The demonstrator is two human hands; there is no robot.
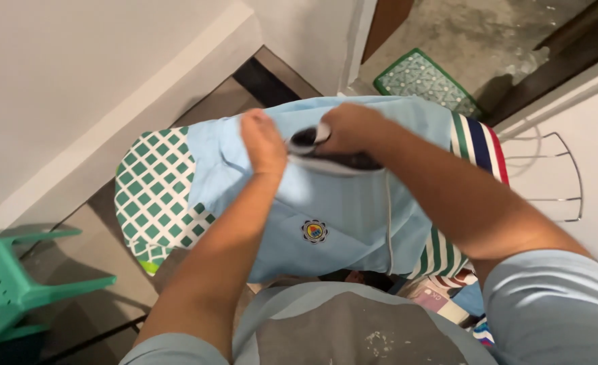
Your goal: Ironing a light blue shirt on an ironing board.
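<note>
A light blue shirt (pixel 343 216) lies spread across a padded ironing surface (pixel 152 196), with a small round embroidered badge (pixel 314 231) facing up just below the hands. The cloth looks thin and soft — it would likely fold and slide at the lightest pull, weigh next to nothing, and wrinkle where bunched. A good place to take it seems to be a seam or edge, pinched flat, rather than the loose middle.

The left hand (pixel 264 143) presses down with fingers curled, gathering a ridge of the blue cloth under it. The right hand (pixel 350 128) sits close beside it, closed over the handle of a dark iron (pixel 333 157) whose pale sole rests on the shirt between the two hands. The iron looks rigid and fairly heavy (and presumably hot at the sole), so the handle is the only sensible hold.

Outward from the left hand, the surface's green-and-white lattice cover shows at the rounded end. Beyond the right hand a striped cloth (pixel 478 142) — green, white, navy and red — hangs over the far side, and past it a wire rack (pixel 562 179) stands against a white wall. A green plastic chair (pixel 8 287) stands well off to the left, and a green patterned mat (pixel 426 81) lies on the floor ahead of both hands.
</note>
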